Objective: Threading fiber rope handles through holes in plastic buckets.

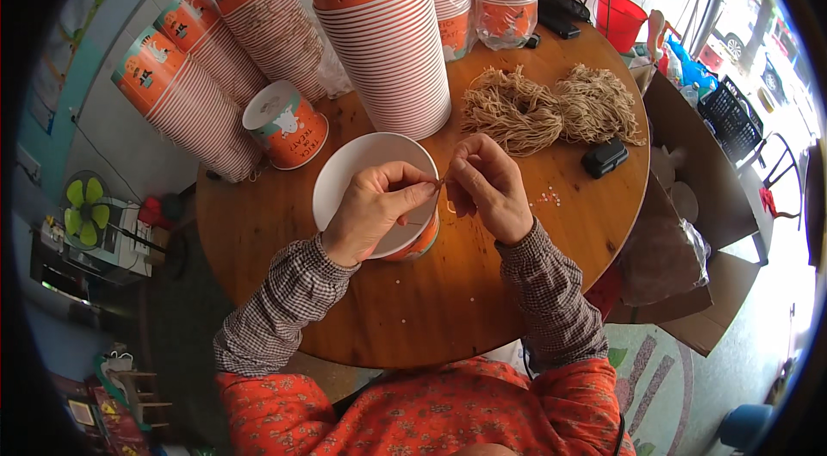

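A paper bucket (339, 170) with a white inside and an orange printed outside stands on the round wooden table (413, 331). Over its right rim my left hand (366, 202) pinches a thin brown cord (441, 184) between thumb and forefinger. Close beside it, my right hand (495, 189) has thumb and fingers pinched together at the same cord. Most of the cord is hidden by my fingers. Right of the tall bucket stack lies a tangled bundle of tan twine cords (517, 111).
Behind the bucket rises a tall stack of nested paper buckets (392, 60). More wrapped stacks (189, 107) and a single bucket (289, 133) stand at the left. A small black case (605, 158) and tiny scattered bits (548, 197) lie at the right, near an open cardboard box (706, 172).
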Tool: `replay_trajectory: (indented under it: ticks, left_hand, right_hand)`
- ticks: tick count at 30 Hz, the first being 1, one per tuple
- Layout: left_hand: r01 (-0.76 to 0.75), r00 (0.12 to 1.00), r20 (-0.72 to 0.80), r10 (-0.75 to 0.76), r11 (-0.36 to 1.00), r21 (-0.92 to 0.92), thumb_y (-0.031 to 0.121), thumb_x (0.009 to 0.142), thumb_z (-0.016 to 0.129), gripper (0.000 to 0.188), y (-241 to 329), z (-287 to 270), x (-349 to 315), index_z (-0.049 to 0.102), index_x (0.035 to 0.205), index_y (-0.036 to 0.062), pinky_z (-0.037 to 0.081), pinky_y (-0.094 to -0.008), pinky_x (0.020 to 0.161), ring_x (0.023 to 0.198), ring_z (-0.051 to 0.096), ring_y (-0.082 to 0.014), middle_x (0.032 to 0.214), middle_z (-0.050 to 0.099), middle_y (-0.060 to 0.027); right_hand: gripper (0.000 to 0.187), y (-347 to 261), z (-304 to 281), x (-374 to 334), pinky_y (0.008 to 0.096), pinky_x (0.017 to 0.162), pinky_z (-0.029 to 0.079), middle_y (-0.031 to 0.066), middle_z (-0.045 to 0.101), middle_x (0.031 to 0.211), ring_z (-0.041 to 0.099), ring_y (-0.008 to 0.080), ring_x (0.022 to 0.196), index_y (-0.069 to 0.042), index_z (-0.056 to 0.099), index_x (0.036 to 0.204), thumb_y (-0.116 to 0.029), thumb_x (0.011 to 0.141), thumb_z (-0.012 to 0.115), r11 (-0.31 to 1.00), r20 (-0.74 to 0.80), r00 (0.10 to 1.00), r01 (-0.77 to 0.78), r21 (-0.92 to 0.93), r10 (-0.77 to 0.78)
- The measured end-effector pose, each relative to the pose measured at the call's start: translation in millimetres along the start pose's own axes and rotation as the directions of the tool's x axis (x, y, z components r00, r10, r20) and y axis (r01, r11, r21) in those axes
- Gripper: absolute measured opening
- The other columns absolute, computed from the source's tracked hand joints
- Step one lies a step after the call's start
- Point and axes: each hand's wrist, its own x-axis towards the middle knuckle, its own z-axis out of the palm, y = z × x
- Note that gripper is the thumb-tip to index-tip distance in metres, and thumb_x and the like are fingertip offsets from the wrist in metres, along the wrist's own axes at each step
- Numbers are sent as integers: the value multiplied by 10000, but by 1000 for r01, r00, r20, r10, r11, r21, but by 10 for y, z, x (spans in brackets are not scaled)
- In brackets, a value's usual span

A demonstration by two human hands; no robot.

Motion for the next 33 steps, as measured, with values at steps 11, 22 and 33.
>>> replay_trajectory:
  ticks: [11,22,33]
  left_hand:
    - [-287,955,64,289,848,446,101,879,640,135,4,102,-26,649,897,-32,477,-212,625,673,579,-36,724,655,-20]
    - [-346,927,-30,375,882,321,108,892,652,170,-90,166,13,631,997,-24,452,-218,541,595,582,-44,665,667,-43]
    - [-457,844,16,536,704,544,66,860,655,85,0,252,-65,641,922,11,474,-288,505,537,629,-165,645,643,-97]
  right_hand:
    - [75,118,20,29,193,408,365,22,524,664,441,52,477,-49,437,985,-119,994,462,992,-146,984,92,-90,-105]
    - [97,41,42,-62,232,536,437,48,585,653,512,54,588,-2,502,999,-32,924,556,907,-71,984,123,-402,-165]
    - [231,-134,15,-99,200,490,325,-29,482,632,403,12,548,-17,486,1116,13,897,556,940,31,980,199,-276,-199]
